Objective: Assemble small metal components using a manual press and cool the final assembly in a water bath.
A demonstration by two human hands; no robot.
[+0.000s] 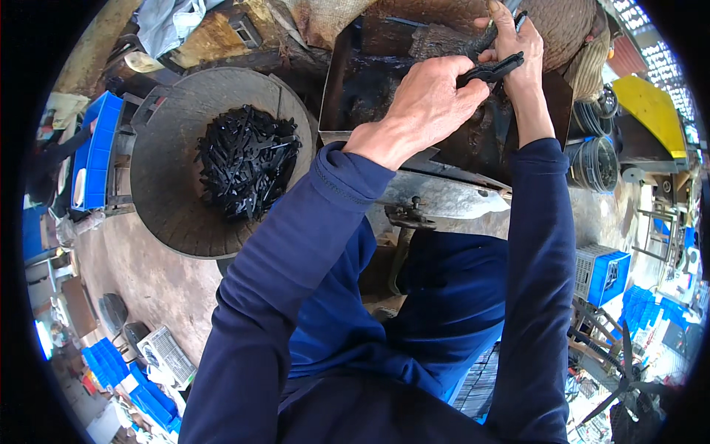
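Note:
Over a dark, oily metal tray (336, 89), my two hands work close together. My left hand (433, 100) is closed, with a flat black slotted piece (497, 69) pinched between thumb and fingers and pointing right. My right hand (520, 55) is raised just beyond it, fingers curled around another narrow dark piece (520, 21). The exact kind of these pieces is unclear, and fingers partly cover both. To the left, a wide round grey basin (166, 170) holds a heap of similar black pieces (248, 159).
A dark textured block (444, 42) lies in the tray's far part. Black buckets (595, 164) and a yellow-topped machine (647, 111) stand at right. Blue crates (95, 152) sit at left. A fan (627, 381) is at lower right, and a clamp-like metal fitting (409, 214) is below the tray.

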